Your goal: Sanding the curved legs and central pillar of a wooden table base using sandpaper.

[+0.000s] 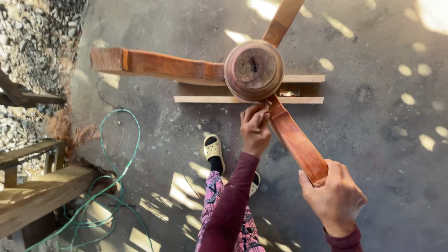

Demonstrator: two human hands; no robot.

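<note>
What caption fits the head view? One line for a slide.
Left hand at the round hub and right hand gripping a leg of a three-legged wooden base.

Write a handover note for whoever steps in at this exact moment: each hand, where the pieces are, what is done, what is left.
Left hand: fingertips pressed at the joint where the near leg meets the round wooden hub.
Right hand: gripping the outer end of that same leg.
Pieces: the hub stands over two pale wood strips on the concrete floor; three reddish legs stick out of it.
Done: all three legs sit at the hub.
Left: whether the near leg is fully seated cannot be told, so check that joint first. A green cord lies loose by the foot.
</note>
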